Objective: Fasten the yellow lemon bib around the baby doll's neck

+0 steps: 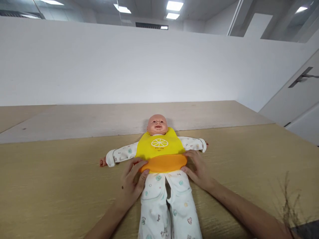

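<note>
A baby doll [158, 125] lies on its back on the table, head away from me, arms spread to both sides. It wears a white printed outfit [183, 205]. Over its chest lies a yellow bib [144, 146] with a white citrus slice and a small smiling face on it. The bib's lower edge has an orange pocket [164, 163]. My left hand [132, 179] holds the pocket's left end between thumb and fingers. At the right end, my right hand [199, 168] has its thumb and fingers closed on the pocket's edge.
The wooden tabletop [62, 189] spreads around the doll, with a paler board strip [99, 116] along its back. A white wall [119, 66] rises behind. A door with a metal handle [301, 77] is at the right. Dark, thin twig-like strands [289, 202] show at lower right.
</note>
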A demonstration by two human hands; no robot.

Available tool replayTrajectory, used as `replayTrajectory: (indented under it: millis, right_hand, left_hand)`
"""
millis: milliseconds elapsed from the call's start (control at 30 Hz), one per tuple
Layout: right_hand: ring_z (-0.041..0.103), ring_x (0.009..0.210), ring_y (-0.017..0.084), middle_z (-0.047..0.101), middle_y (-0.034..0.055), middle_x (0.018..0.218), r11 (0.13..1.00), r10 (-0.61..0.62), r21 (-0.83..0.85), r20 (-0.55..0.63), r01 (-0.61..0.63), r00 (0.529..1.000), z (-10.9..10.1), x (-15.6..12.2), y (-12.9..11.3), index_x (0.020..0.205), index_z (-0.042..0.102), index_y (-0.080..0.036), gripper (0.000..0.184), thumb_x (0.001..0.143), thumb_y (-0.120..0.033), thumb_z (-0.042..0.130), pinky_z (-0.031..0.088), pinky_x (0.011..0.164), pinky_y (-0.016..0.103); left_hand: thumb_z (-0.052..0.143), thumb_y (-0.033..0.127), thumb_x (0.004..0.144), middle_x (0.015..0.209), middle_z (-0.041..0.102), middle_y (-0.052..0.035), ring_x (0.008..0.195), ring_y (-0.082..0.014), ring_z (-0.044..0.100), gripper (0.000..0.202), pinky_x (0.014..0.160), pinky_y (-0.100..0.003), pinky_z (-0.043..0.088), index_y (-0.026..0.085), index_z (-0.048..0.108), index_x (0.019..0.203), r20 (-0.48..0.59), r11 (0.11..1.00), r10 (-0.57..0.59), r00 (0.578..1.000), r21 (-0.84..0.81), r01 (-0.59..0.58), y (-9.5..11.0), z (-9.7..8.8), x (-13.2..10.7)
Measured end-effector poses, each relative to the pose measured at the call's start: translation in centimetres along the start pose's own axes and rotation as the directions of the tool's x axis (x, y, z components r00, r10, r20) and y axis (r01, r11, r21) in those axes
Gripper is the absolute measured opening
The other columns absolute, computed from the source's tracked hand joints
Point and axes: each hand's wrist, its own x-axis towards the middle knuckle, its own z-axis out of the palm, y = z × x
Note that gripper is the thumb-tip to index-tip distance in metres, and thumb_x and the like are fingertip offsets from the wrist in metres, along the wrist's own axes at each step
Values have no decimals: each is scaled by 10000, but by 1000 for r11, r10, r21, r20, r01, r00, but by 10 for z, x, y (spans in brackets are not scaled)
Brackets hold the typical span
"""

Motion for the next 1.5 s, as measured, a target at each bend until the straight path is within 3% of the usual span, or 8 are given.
replayTrajectory:
  millis: [367,533,833,1100,1333,1500]
  right_hand:
    - [505,1019,226,593,72,1045,1000,-3,-25,14,3,1000,-3,3,-4,1151,487,-210,303,934,-405,570,436,885,370]
    - [493,1054,225,584,69,1116,999,24,20,54,-25,998,-3,1,-3,1195,475,-213,337,919,-363,594,417,922,368]
    - [457,1147,236,512,94,1217,993,86,80,54,-90,995,-1,-3,-2,1291,415,-211,476,892,-368,622,408,985,381]
    - [451,1135,231,525,85,1203,997,69,38,40,-71,997,-2,-2,-3,1288,410,-220,448,914,-376,600,415,964,362]
    - [456,1118,237,536,89,1186,998,60,29,47,-61,997,-3,-1,-4,1283,410,-218,428,928,-389,577,422,952,372]
    - [468,1110,246,546,94,1180,999,53,11,40,-53,998,-3,0,-4,1287,411,-219,420,933,-385,562,434,937,386]
  left_hand:
    - [574,169,893,1020,619,-73,963,-171,615,187,871,-290,525,172,642,1067,35,1000,-7,999,10,7,-2,1,-1]
    - [584,193,879,1046,628,-71,987,-184,622,201,884,-301,525,186,629,1076,39,999,-32,999,-41,34,3,-2,1]
    - [564,269,891,1311,562,-128,1247,-271,506,431,1061,-475,410,216,463,1307,83,998,-26,996,-49,30,2,-2,2]
    - [610,295,861,1194,598,-106,1131,-259,552,408,990,-435,452,213,502,1245,77,999,-44,996,-15,45,-4,-6,3]
    - [647,332,842,1129,626,-82,1070,-229,584,351,940,-408,494,222,542,1159,117,984,-152,981,-77,162,-7,-12,6]
    - [690,338,809,1089,647,-72,1027,-232,606,362,911,-396,504,225,570,1131,71,991,-110,991,-67,115,-12,-10,4]
